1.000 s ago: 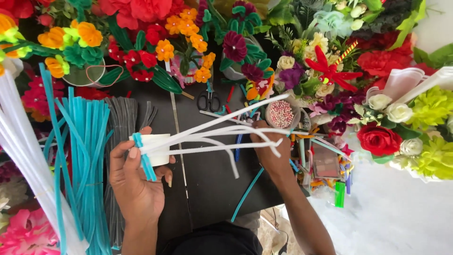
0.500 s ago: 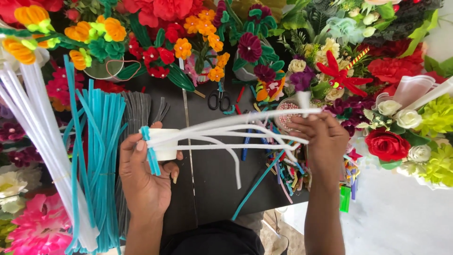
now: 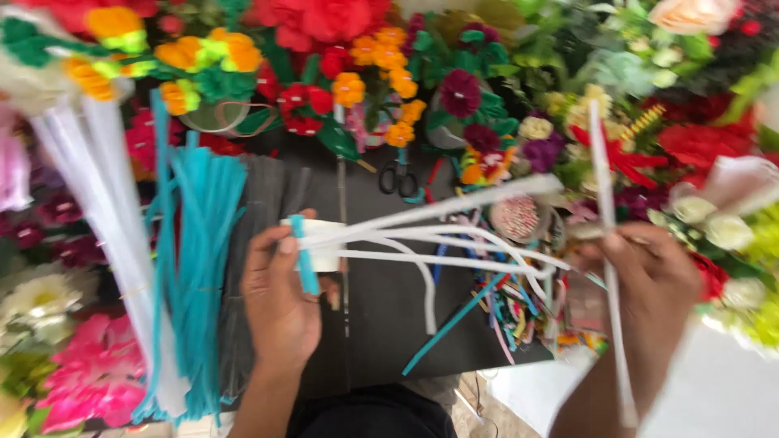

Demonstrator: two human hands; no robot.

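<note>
I see left hand (image 3: 280, 304) clamped on white stems' (image 3: 438, 235) bunched ends | right hand (image 3: 649, 272) pinching one loose white stem (image 3: 604, 203), upright, beside the bunch's tips.

I see a bunch of white pipe cleaners (image 3: 422, 235) fanning out to the right from a white wrapped end at the left, with a short teal piece (image 3: 305, 259) across it. One single white stem (image 3: 608, 243) stands nearly upright at the right, blurred.

Single view: head-worn camera, looking steeply down, close range, onto dark desk (image 3: 381, 316). Both hands enter from bottom edge; wearer's dark clothing at bottom centre. No second view.
</note>
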